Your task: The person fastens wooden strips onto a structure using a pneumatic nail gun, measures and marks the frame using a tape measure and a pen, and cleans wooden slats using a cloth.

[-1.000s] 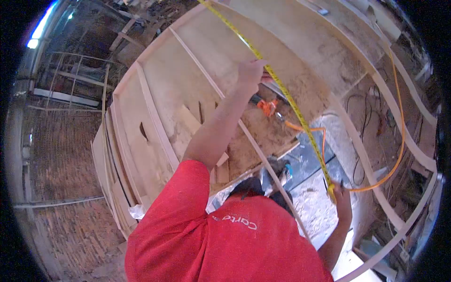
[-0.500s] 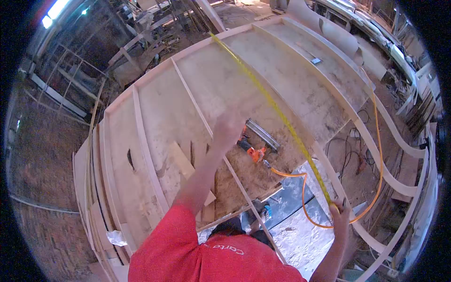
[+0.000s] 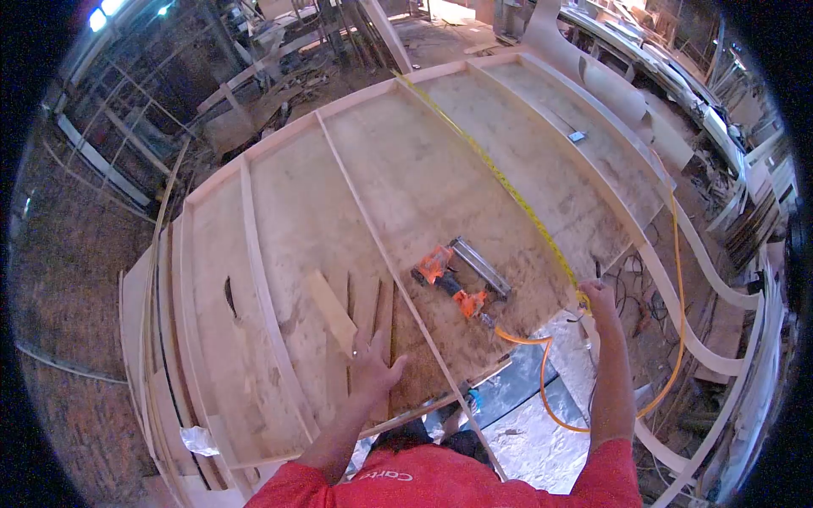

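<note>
Left hand [image 3: 371,374] is dropping back, fingers spread near wood strips [image 3: 331,311]; right hand [image 3: 600,301] is gripping the tape measure [image 3: 527,206], now managing it alone.

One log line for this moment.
right hand: gripping yellow tape measure | left hand: open over wood strips | pneumatic nailer: lying on wooden panel, orange hose attached

red shirt [image 3: 449,493]: white lettering [image 3: 388,477] "cart…", ending unclear | yellow tape measure [image 3: 508,188], beyond shirt: markings too small to read

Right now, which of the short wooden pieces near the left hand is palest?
The slanted, cream-coloured piece ahead of the left hand; the strips beside it are browner.
</note>
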Demonstrator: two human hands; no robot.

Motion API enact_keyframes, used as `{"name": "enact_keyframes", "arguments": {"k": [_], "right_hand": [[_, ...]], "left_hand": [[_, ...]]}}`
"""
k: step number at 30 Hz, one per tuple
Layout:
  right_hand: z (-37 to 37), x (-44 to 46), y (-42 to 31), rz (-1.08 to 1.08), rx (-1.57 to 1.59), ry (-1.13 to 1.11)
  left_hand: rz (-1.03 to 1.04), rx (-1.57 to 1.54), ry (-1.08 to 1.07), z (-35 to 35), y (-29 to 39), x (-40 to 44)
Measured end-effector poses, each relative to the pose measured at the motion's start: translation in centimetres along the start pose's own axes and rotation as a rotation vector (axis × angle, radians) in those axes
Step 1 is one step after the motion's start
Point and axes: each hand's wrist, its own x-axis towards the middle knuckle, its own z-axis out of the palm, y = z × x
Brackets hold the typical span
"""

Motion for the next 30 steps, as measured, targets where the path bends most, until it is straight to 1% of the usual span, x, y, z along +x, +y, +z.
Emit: {"name": "enact_keyframes", "arguments": {"k": [4, 5, 7, 8, 10, 13, 16, 18, 19, 20, 21, 22, 26, 28, 30], "right_hand": [[-0.4, 3.9, 2.9, 0.007, -0.037, -0.015], [-0.3, 3.4, 1.8, 0.01, -0.039, -0.015], [-0.2, 1.0, -2.5, 0.006, 0.07, -0.115], [-0.3, 1.6, -1.6, 0.01, 0.068, -0.109], [-0.3, 2.7, -0.4, -0.049, -0.039, -0.007], [-0.4, 2.5, -0.8, -0.01, 0.036, -0.049], [0.1, 4.7, 0.9, -0.014, 0.009, -0.035], [0.6, 5.7, 0.8, -0.009, -0.008, -0.022], [1.0, 5.6, 0.0, -0.007, -0.028, -0.01], [1.1, 5.1, -0.6, -0.005, -0.028, -0.01], [1.5, 3.2, -3.2, 0.038, 0.023, -0.014], [1.7, 2.0, -4.7, 0.081, 0.073, -0.017], [1.2, 2.9, -3.6, 0.091, 0.027, -0.043], [0.7, 2.9, -3.2, 0.038, 0.001, -0.079], [0.7, 3.2, -2.3, 0.02, 0.019, -0.044]], "left_hand": [[-0.046, -0.037, -0.03, 1.3, -2.1, -0.2], [-0.063, -0.023, -0.043, 1.0, -2.1, -0.3], [-0.077, -0.012, -0.065, 0.3, -1.9, -0.5], [-0.09, 0.013, -0.092, 0.0, -1.7, -0.4], [-0.099, 0.038, -0.122, -0.1, -1.7, -0.3], [-0.136, 0.06, -0.168, 0.4, -2.3, -0.4], [-0.123, 0.05, -0.204, 1.9, -3.8, -0.6], [-0.107, -0.114, -0.185, 2.3, -4.5, -0.7], [-0.108, -0.111, -0.188, 2.3, -4.4, -0.8], [-0.112, -0.03, -0.207, 2.4, -4.3, -0.7], [-0.117, 0.049, -0.224, 2.4, -4.2, -0.6], [-0.117, 0.049, -0.225, 2.4, -4.1, -0.6], [-0.136, 0.046, -0.228, 2.6, -4.0, -0.6], [-0.137, 0.055, -0.231, 2.7, -4.1, -0.5], [-0.152, 0.087, -0.274, 2.1, -3.6, -0.3]]}}
